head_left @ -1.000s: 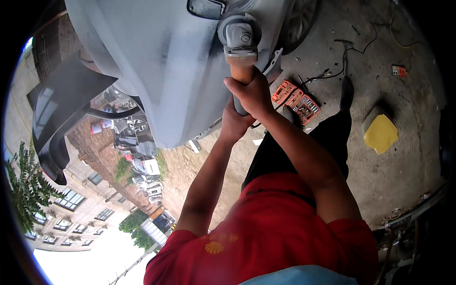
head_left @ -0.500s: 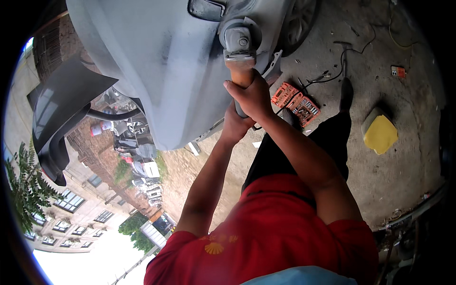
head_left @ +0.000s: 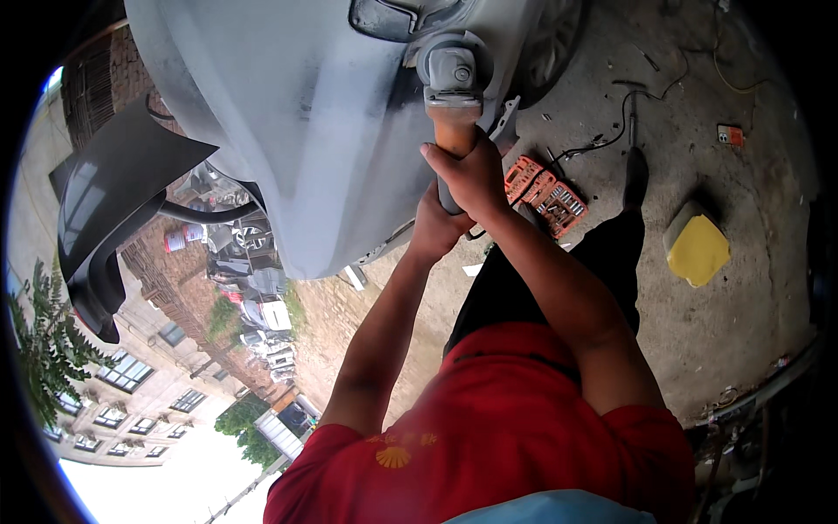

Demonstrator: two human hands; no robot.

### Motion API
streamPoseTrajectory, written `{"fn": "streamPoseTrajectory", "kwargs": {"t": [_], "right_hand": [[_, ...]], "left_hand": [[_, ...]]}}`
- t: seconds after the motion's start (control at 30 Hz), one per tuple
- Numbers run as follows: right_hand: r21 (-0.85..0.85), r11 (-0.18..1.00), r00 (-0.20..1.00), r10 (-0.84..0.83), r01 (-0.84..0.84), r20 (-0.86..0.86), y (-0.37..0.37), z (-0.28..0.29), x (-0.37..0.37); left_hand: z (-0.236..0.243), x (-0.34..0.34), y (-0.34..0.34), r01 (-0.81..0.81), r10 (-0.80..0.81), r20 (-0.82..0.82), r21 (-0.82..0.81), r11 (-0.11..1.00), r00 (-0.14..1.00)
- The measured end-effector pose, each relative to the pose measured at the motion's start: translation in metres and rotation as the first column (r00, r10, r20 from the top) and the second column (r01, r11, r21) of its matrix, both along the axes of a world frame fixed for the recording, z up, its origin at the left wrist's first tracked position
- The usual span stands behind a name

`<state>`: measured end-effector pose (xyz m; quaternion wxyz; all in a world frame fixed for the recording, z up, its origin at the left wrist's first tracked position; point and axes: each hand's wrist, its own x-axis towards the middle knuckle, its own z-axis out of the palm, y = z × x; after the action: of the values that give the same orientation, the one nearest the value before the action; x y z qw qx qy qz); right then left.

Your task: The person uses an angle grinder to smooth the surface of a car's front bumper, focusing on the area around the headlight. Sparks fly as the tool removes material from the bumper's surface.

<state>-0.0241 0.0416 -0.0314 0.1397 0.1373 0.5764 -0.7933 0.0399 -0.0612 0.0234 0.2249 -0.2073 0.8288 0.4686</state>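
Observation:
An angle grinder (head_left: 456,96) with an orange-and-grey body rests head-first against the grey, sanded car body panel (head_left: 305,131), just below a black recessed handle or trim piece (head_left: 391,19). My right hand (head_left: 471,179) is closed around the grinder's orange body, thumb across the top. Below it, my left hand (head_left: 436,223) grips the rear part of the same tool. The disc lies mostly under the tool's metal head, so its contact with the panel is hard to make out.
An open orange socket set (head_left: 563,210), black cords (head_left: 589,147), a yellow container (head_left: 698,249) and an orange box (head_left: 731,135) lie on the concrete. A wheel (head_left: 546,52) stands at the panel's right. A dark detached panel (head_left: 118,196) is at left, car parts (head_left: 262,279) piled beyond.
The grinder's head and both my hands have shifted slightly to the right along the panel over the last second. My grip on the tool looks the same.

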Motion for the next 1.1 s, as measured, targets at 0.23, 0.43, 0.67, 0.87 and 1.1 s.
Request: {"fn": "streamPoseTrajectory", "kwargs": {"t": [0.23, 0.43, 0.67, 0.87, 1.1], "right_hand": [[0.051, 0.998, 0.993, -0.041, 0.036, 0.111, -0.001, -0.022, -0.007], [0.097, 0.995, 0.999, 0.025, -0.027, 0.021, 0.016, -0.004, -0.010], [-0.246, 0.969, 0.948, 0.096, -0.019, 0.304, 0.019, -0.011, -0.011], [-0.179, 0.982, 0.967, 0.098, -0.056, 0.237, 0.018, -0.002, -0.009], [-0.116, 0.990, 0.981, 0.094, -0.075, 0.167, 0.023, -0.002, -0.017]], "left_hand": [[-0.021, -0.005, -0.002, 0.030, -0.030, 0.069, -0.002, 1.000, 0.997], [-0.019, -0.003, 0.012, -0.065, 0.060, 0.049, 0.126, 0.990, 0.997], [-0.025, 0.004, 0.011, -0.006, 0.005, 0.004, 0.108, 0.994, 1.000], [-0.036, 0.015, 0.015, -0.100, 0.108, -0.044, 0.155, 0.983, 0.993], [-0.031, 0.005, 0.030, -0.130, 0.133, -0.040, 0.066, 0.989, 0.990]]}}
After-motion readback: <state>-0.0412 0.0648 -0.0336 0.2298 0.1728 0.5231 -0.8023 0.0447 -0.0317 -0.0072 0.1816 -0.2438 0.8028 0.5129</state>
